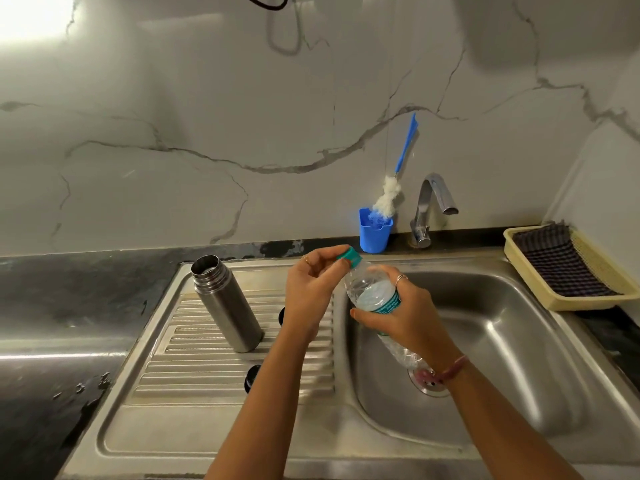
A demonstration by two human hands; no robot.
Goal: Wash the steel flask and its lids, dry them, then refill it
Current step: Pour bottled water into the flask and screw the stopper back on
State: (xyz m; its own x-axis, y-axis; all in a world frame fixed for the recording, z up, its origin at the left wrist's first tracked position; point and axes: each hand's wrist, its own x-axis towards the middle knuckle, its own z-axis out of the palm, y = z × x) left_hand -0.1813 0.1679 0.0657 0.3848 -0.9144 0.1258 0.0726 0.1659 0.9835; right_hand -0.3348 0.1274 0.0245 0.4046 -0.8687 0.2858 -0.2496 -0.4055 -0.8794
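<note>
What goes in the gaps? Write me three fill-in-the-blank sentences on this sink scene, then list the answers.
1. The left hand pinches the teal ____ of the plastic bottle.
2. The right hand has its grip around the plastic ____.
3. The steel flask stands open on the sink's ____, its mouth uncovered.

Missing words: cap; bottle; drainboard

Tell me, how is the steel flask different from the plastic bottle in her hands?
The steel flask is opaque metal; the plastic bottle is clear and crinkled. The flask stands alone on the drainboard with its mouth open; the bottle is held tilted over the sink by the right hand while the left hand pinches its green cap. Both are narrow-necked drink containers.
</note>
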